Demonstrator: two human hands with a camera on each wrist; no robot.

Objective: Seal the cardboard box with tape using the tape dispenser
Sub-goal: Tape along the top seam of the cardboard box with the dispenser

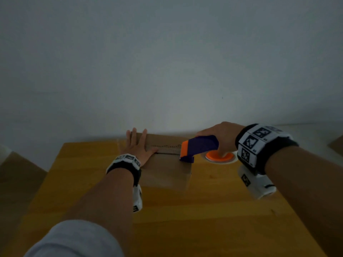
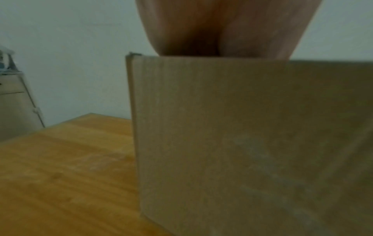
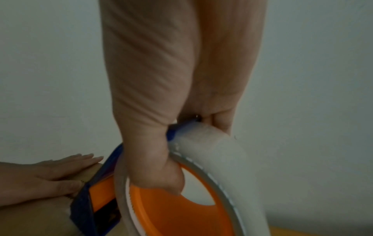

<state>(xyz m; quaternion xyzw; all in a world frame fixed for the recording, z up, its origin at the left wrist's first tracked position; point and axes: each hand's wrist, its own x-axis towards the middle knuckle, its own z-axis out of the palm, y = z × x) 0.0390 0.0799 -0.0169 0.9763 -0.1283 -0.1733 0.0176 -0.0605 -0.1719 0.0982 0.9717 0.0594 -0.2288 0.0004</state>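
Observation:
A brown cardboard box (image 1: 167, 171) stands on the wooden table (image 1: 204, 219), its top flaps closed with a seam (image 1: 167, 153) running across. My left hand (image 1: 138, 147) lies flat on the box top at its left end, fingers straight. My right hand (image 1: 220, 138) grips a purple and orange tape dispenser (image 1: 198, 147) whose front end sits on the seam at the box's right edge. In the right wrist view my fingers curl round the tape roll (image 3: 214, 159) and its orange hub (image 3: 167, 207). The left wrist view shows the box's side (image 2: 242, 143) close up.
A grey wall (image 1: 167, 62) rises right behind the table's far edge. More cardboard shows at the far left (image 1: 16, 169) and far right (image 1: 336, 145). A pale cabinet (image 2: 14, 103) stands off to the left.

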